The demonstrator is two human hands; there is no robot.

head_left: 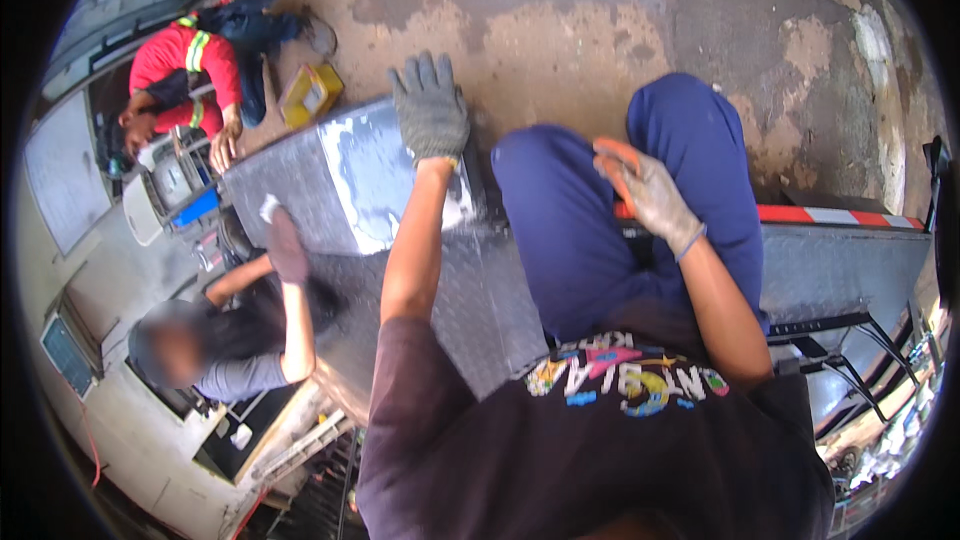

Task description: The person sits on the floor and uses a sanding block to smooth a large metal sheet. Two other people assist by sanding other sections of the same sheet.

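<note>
seeing a gray box [285,188] ahead and to the left, long axis crosswise, right end angled away. left hand [432,110] over that end, fingers spread; right hand [655,198] half-curled by the knees [690,115], can't tell if it's gripping. brown floor [560,40] opens past the far edge, co-worker's hand [288,252] by the near one.
</note>
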